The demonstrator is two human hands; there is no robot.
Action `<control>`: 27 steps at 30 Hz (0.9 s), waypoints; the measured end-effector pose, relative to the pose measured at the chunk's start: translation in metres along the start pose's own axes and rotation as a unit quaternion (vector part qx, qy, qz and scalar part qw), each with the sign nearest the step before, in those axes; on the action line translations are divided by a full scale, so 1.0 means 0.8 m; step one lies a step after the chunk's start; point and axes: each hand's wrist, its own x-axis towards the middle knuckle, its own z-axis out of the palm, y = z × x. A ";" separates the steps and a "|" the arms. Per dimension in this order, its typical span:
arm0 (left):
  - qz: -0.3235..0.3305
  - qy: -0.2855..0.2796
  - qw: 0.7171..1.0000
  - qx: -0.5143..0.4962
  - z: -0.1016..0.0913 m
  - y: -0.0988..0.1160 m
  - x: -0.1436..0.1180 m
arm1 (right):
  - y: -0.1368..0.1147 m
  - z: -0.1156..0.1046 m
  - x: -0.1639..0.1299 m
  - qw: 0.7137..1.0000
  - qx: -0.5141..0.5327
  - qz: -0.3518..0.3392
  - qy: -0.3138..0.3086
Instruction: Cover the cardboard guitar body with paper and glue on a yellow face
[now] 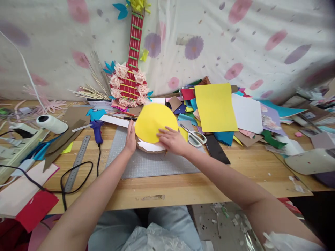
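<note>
From the head camera, both arms reach forward over a wooden table (183, 190) to a grey cutting mat (149, 164). A yellow disc (154, 122) lies at the far edge of the mat, on top of a white sheet (151, 146) and a brown cardboard piece (142, 149) whose edges show beneath it.

The left hand (130, 139) stands on edge against the disc's left rim, fingers together and straight, holding nothing. The right hand (172, 140) lies flat with its fingers spread, pressing on the disc's lower right part; it grips nothing either. The two hands are apart, with the disc between them.

Just right of the right hand lie scissors (195, 136), shut, with pale handles. Beyond them a yellow sheet (214, 106) rests on a heap of coloured paper (251, 118) (blue, white, purple, brown and black among it).

Left of the mat a blue glue gun (97, 129) lies with its black cord (78, 181) looping toward the table's near edge, and a steel ruler (77, 162) lies slantwise beside it. A white roll (51, 123) sits farther left.

At the back, a red paper guitar (132, 66) with pink flowers leans against a flowered cloth (235, 42).
</note>
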 end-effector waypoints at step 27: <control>0.174 0.021 0.972 0.158 0.005 -0.013 -0.019 | 0.072 -0.029 0.019 0.819 0.283 0.491 0.094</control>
